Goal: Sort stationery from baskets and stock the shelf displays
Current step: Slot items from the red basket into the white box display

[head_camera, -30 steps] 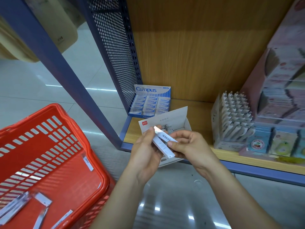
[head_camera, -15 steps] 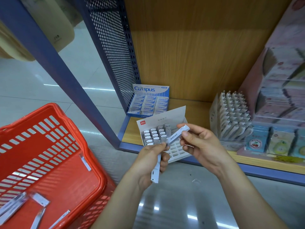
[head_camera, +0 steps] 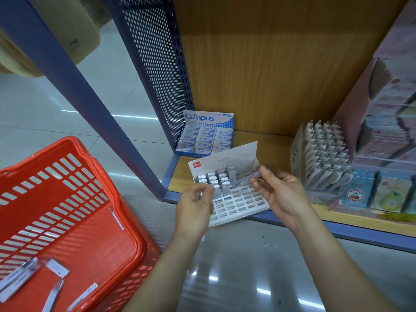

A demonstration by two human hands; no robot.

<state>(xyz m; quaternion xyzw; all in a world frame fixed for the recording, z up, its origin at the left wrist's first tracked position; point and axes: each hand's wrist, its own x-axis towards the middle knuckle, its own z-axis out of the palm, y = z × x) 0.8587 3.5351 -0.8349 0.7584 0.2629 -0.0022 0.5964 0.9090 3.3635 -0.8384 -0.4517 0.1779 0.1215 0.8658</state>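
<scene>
The right hand (head_camera: 279,194) pinches 1 slim refill tube (head_camera: 244,180) between thumb and fingertips, above the white display tray (head_camera: 240,206) on the shelf (head_camera: 281,145). The tube's long axis runs diagonally, with its free end pointing down-left toward the filled slots. The left hand (head_camera: 194,206) is curled, and blur hides any contents.

A: What's on the wood shelf (head_camera: 276,145)?
B: L to R: Campus box (head_camera: 207,136) back-left corner; white slotted tray (head_camera: 238,203) at front, overhanging the edge; pen stand (head_camera: 324,158); pink display (head_camera: 387,131) far R.
A: Floor (head_camera: 247,266)?
B: Red basket (head_camera: 67,221), beside the shelf post.
</scene>
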